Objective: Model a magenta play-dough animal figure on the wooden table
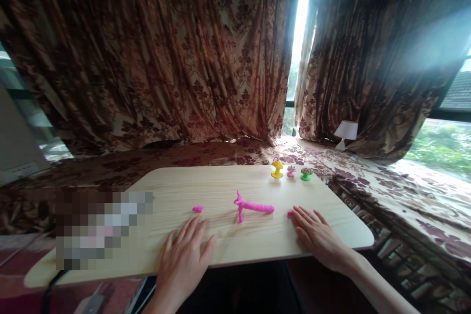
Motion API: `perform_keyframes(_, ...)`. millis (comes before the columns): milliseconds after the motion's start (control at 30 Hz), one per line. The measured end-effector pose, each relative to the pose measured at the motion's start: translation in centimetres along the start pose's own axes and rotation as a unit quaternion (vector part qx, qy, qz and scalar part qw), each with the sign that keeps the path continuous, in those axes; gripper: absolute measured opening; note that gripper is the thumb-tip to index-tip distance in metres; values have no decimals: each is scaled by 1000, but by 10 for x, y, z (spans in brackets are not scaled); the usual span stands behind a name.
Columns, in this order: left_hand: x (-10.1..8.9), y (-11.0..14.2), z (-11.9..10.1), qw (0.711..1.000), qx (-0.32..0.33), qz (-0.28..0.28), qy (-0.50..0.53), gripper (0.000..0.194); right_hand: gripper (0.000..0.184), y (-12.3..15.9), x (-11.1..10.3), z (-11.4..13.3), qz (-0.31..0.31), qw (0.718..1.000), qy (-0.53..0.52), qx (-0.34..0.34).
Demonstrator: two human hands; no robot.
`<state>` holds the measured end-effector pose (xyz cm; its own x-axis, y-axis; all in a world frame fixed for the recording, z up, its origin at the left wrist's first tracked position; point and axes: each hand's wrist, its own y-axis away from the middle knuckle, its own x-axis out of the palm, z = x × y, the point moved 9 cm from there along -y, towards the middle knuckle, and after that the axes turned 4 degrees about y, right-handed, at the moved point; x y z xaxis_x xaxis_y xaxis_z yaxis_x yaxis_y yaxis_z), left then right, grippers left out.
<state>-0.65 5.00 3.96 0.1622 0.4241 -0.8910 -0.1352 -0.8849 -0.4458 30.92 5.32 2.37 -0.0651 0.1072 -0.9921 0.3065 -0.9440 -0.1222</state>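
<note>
My left hand [186, 255] lies flat near the table's front edge, fingers spread and holding nothing. Just beyond its fingertips is a small pink lump of modelling clay [197, 209]. Between my hands lies a pink clay shape [257, 207], a long roll with thin branching pieces at its left end. My right hand [318, 235] is palm down, its fingers stretched over another small pink clay piece [290, 213]. Only bits of that piece show around the fingers; the rest is hidden.
Along the far edge stand a yellow mushroom-like figure [277, 169], a small pink one [291, 171] and a green one [306, 174]. A blurred-out object covers the left of the wooden table [221, 250]. A white lamp [346, 131] stands beyond, by patterned curtains [221, 73].
</note>
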Motion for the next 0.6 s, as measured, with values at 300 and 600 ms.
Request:
perform_keyframes(300,2,-2,1,1000,-3,7,-12,44,51,-56,0,-22,-14,999,14,37)
perform_keyframes(600,0,-1,-1,1000,-2,4,-9,46,54,-9,3,-3,4,1000,16,-2)
